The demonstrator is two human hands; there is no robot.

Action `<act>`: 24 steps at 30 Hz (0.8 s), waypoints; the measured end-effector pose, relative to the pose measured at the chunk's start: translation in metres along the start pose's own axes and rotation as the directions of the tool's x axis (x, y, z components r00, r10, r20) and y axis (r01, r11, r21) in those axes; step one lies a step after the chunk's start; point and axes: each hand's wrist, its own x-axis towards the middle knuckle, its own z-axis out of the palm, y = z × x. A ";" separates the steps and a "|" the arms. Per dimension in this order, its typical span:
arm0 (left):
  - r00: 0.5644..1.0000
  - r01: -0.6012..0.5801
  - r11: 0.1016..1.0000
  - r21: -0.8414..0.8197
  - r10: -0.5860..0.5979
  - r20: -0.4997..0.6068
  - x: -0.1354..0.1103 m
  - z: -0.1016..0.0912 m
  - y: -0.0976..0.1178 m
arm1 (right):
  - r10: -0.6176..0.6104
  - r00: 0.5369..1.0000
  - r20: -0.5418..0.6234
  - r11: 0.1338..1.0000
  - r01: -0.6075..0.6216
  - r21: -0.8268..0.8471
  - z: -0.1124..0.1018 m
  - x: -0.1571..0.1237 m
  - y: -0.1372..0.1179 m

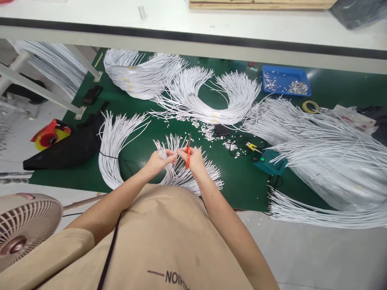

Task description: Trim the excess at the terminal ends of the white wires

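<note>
My left hand (159,162) is closed in a pinch on the ends of thin white wires from a curved bundle (181,175) lying on the green mat (242,181) in front of me. My right hand (196,159) is closed round a small orange-handled cutter (188,156), held upright with its tip up, right beside the pinched wire ends. Both hands meet over the bundle near the mat's front edge. Small white and metal scraps (208,131) lie scattered just beyond the hands.
Several more white wire bundles (193,94) cover the mat; a big heap (332,157) fills the right. A blue tray (286,80) of metal bits, a tape roll (310,106), a teal box (270,163) and yellow-handled pliers (251,147) sit to the right. A fan (26,227) stands at lower left.
</note>
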 end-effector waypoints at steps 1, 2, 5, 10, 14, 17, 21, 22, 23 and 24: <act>1.000 0.002 1.000 -0.011 -0.002 0.001 0.000 0.000 0.000 | 0.010 1.000 0.000 1.000 -0.010 0.012 0.001 -0.001 -0.001; 1.000 0.006 1.000 -0.026 -0.006 -0.001 0.000 0.000 -0.001 | 0.016 1.000 0.002 1.000 -0.016 0.026 0.001 -0.001 -0.001; 1.000 0.018 0.995 -0.094 -0.017 0.005 0.000 0.000 -0.002 | 0.038 0.999 0.012 0.995 -0.039 0.092 0.000 -0.003 0.000; 0.999 0.012 0.979 -0.203 -0.004 0.041 0.001 -0.002 -0.004 | 0.100 0.993 0.064 0.968 -0.112 0.225 0.003 -0.003 0.006; 0.993 0.034 0.973 -0.227 -0.007 0.118 0.000 -0.002 -0.004 | 0.114 0.989 0.098 0.948 -0.137 0.287 0.009 -0.001 0.013; 0.993 0.028 0.975 -0.223 -0.001 0.122 0.001 -0.001 -0.002 | 0.120 0.993 -0.020 0.972 -0.113 0.208 0.009 0.001 0.016; 0.999 0.020 0.984 -0.180 -0.012 0.046 0.003 -0.001 0.000 | -0.004 0.978 -0.208 1.000 0.006 0.010 0.005 0.001 0.011; 0.999 0.032 0.984 -0.175 -0.026 0.036 0.004 -0.002 0.000 | -0.042 0.972 -0.231 0.999 0.034 -0.036 0.004 0.000 0.009; 0.999 0.043 0.983 -0.179 -0.039 0.029 0.005 -0.003 -0.001 | -0.077 0.966 -0.248 0.995 0.060 -0.076 0.004 -0.001 0.006; 0.999 0.053 0.981 -0.186 -0.049 0.024 0.006 -0.004 -0.001 | -0.115 0.960 -0.255 0.990 0.089 -0.112 0.004 -0.002 0.004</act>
